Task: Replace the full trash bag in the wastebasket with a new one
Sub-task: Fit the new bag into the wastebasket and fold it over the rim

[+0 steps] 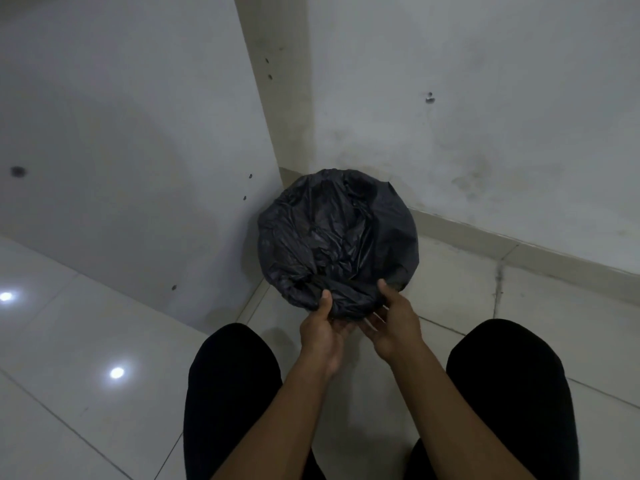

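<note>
Crouching over tiled floor, knees in black trousers spread either side of both forearms; looking down into a wall corner. Black trash bag sitting in that corner, just beside both walls, crumpled plastic spread over a round opening and draped down the near side; wastebasket itself hidden under the plastic, so only its round outline readable. Left hand at the near edge of the bag, thumb pressed on top of a gathered fold, fingers curled beneath, closed on the plastic. Right hand just beside it, thumb raised against the bag's rim, fingers loosely spread and partly open under the fold; firm hold not certain, contact only. Hands nearly touching each other below the bunched plastic. Pale walls marked with small dark holes and smudges; two bright light reflections on the tiles at far left.
</note>
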